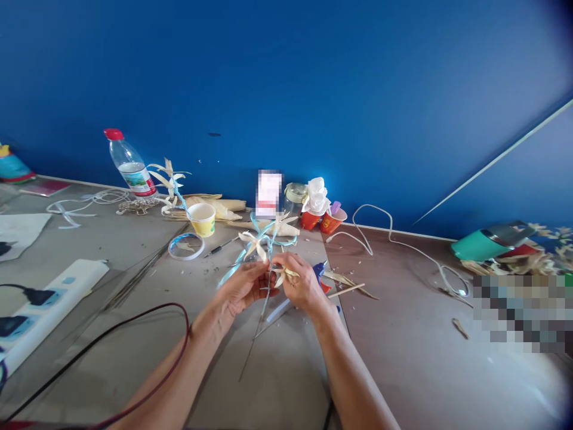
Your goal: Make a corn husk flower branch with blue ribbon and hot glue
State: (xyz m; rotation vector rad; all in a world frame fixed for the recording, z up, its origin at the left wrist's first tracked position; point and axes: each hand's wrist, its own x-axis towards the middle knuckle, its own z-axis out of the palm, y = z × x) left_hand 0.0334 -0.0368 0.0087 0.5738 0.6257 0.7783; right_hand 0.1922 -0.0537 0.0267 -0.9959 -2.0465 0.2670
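Observation:
Over the middle of the table, my left hand (245,285) pinches the thin wrapped stem (267,298) of a flower made from pale dried husk. Its wire ends hang below my fingers. Close beside it, my right hand (301,279) is closed, with a pale husk flower (286,275) at its fingertips against the stem. Above both hands stand another husk bloom (253,243) and light blue ribbon (286,240) on the same stem. A blue glue gun (319,272) lies partly hidden behind my right hand, near a thin wooden stick (347,291).
To the left are a power strip (54,313), a tape roll (171,248), a pen (221,246), a yellow paper cup (203,224) and a water bottle (134,173). Red cups (333,222) stand by the blue wall. A dark red cable (185,322) crosses my left forearm. A white cable (416,248) runs right.

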